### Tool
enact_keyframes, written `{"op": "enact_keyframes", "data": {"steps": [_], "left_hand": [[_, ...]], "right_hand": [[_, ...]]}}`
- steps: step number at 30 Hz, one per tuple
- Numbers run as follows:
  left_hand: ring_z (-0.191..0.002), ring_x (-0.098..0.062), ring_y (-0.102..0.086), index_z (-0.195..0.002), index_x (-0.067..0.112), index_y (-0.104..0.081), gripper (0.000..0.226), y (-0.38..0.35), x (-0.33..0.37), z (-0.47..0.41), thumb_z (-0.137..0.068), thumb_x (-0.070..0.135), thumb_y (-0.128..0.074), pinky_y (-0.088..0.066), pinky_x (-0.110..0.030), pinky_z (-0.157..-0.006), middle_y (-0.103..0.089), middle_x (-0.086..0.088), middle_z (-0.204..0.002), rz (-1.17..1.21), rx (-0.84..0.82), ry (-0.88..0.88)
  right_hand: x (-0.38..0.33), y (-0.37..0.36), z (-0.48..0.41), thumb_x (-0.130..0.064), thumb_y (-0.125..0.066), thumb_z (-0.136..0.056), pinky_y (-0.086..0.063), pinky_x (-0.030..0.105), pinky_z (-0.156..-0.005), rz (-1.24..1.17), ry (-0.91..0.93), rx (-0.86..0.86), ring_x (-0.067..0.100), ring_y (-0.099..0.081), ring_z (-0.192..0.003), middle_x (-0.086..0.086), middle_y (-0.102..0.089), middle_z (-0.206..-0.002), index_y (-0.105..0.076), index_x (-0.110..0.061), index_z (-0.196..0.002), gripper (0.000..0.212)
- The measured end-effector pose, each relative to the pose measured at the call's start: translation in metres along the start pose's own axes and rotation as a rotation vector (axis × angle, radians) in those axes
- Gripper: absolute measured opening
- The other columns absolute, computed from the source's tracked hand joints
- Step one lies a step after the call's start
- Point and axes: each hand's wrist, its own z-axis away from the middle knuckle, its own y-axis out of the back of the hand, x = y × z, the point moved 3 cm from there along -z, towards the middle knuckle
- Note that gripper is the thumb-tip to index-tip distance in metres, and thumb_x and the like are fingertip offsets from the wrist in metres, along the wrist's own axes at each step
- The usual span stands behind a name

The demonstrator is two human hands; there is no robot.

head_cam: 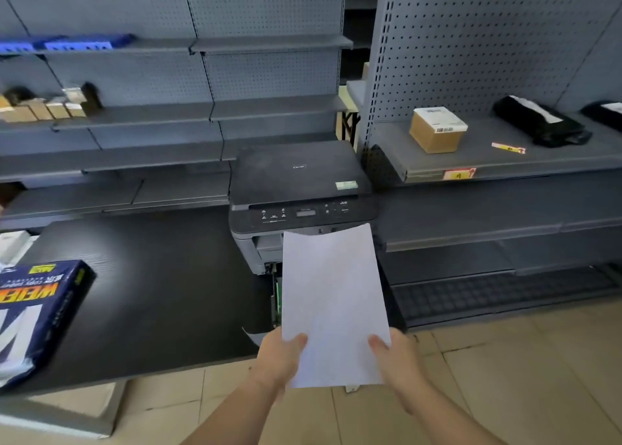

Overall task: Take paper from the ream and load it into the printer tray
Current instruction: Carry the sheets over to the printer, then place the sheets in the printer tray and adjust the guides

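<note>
A white stack of paper (333, 303) is held flat in front of the dark grey printer (299, 189). My left hand (281, 357) grips its near left corner and my right hand (393, 357) grips its near right corner. The sheets cover most of the pulled-out printer tray (276, 296), of which only the left wall with a green guide shows. The opened blue ream (37, 313) lies at the left end of the black table (161, 293).
Grey pegboard shelving runs behind and to the right of the printer. A cardboard box (437, 129) and black bags (542, 121) sit on the right shelf. Small boxes stand on the left shelves. Tiled floor lies below my arms.
</note>
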Motion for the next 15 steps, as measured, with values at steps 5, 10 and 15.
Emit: {"op": "enact_keyframes", "data": {"steps": [5,10,15], "left_hand": [[-0.093,-0.018,-0.069,-0.116,0.012,-0.068,0.026,0.002,-0.009,-0.031,-0.094,0.013,-0.053,-0.056,-0.031,-0.075,-0.073,0.001,-0.103,-0.034,-0.008,0.067],[-0.077,-0.008,-0.062,-0.106,0.010,-0.065,0.019,0.002,-0.017,-0.045,-0.094,0.008,-0.051,-0.046,-0.017,-0.054,-0.068,0.002,-0.094,-0.006,0.016,0.134],[-0.090,-0.017,-0.067,-0.119,0.011,-0.062,0.032,-0.003,-0.024,-0.061,-0.090,0.007,-0.048,-0.053,-0.027,-0.061,-0.070,-0.002,-0.106,0.052,0.003,0.194]], "right_hand": [[0.006,-0.015,-0.025,-0.021,-0.054,-0.098,-0.054,0.034,-0.078,0.056,-0.060,-0.033,0.016,-0.065,-0.092,-0.004,-0.069,-0.103,-0.063,-0.020,-0.105,0.012],[0.011,-0.027,-0.041,-0.016,-0.055,-0.097,-0.052,0.030,-0.073,0.105,-0.106,-0.071,0.015,-0.065,-0.089,-0.005,-0.070,-0.098,-0.064,-0.023,-0.103,0.013],[0.018,-0.032,-0.060,-0.013,-0.057,-0.093,-0.050,0.025,-0.063,0.164,-0.157,-0.136,0.016,-0.067,-0.085,0.001,-0.074,-0.100,-0.070,-0.020,-0.101,0.017]]}}
